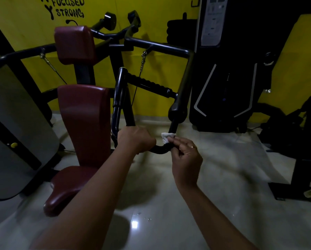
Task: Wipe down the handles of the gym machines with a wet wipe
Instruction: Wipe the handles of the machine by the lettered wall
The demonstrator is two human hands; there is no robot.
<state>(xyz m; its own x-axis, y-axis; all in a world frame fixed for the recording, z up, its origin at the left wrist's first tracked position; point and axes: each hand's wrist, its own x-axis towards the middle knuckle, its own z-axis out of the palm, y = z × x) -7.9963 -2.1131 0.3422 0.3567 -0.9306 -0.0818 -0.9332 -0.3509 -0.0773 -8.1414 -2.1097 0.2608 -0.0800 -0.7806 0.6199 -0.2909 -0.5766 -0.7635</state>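
Step in hand: wiping the lower handle of the machine with the maroon seat pad.

Our left hand is curled round the black curved bar and steadies it. Our right hand pinches the white wet wipe between thumb and forefingers, with the remaining fingers loosely bent. The wipe sits at the bend of the handle, just beside the left hand. We cannot tell whether it presses on the bar.

In our judgement, the next move is to wrap the wipe round the bar and draw it along. The left hand must then shift to expose the section it covers. The ribbed grip above may also need wiping.
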